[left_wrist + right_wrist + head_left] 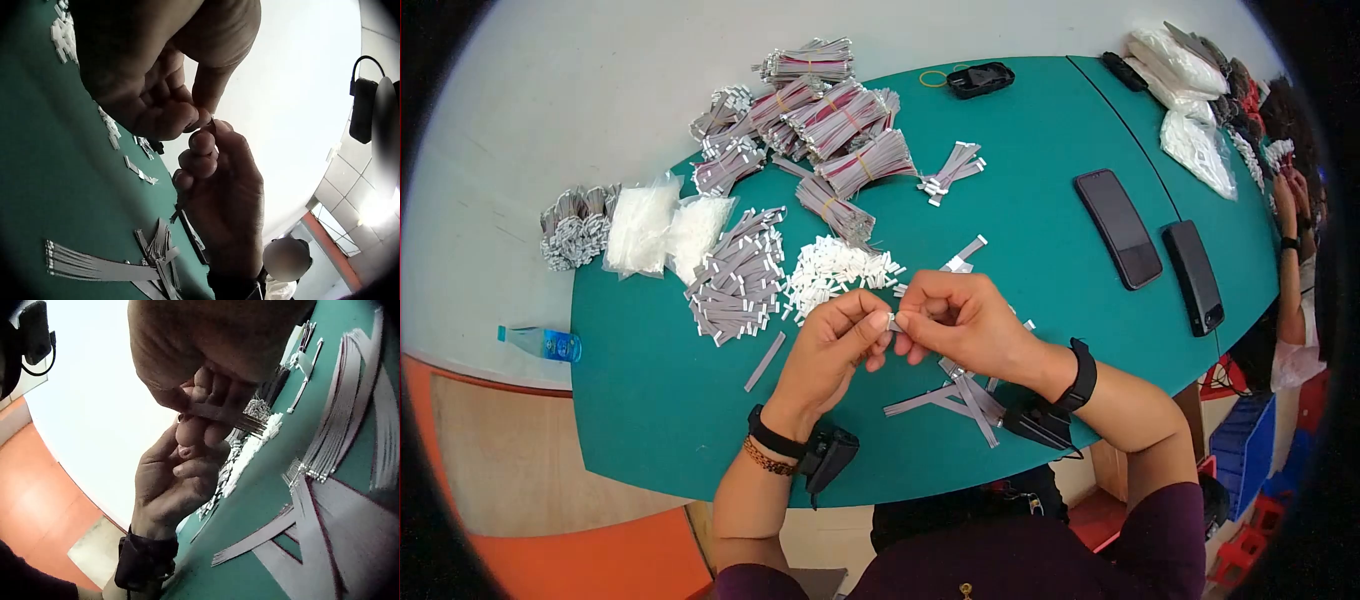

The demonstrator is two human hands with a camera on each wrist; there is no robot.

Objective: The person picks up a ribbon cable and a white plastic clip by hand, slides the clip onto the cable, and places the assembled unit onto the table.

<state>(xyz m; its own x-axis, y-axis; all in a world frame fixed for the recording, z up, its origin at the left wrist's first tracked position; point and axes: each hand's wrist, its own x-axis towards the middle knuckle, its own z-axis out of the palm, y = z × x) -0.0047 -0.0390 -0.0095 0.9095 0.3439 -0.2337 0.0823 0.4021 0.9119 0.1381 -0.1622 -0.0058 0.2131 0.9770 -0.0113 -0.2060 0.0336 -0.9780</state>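
A green table [1040, 150] bears, on its left, two clear plastic bags [643, 230] filled with small white pieces. Over it, the right hand [960, 320] pinches a flat gray ribbon cable [217, 414] between thumb and fingers; only the right wrist view shows the strip's length and separate wire ends, while the head view mostly hides it. There, the left hand [835, 340] meets it, thumb and forefinger pinching a tiny white connector housing [891, 321].
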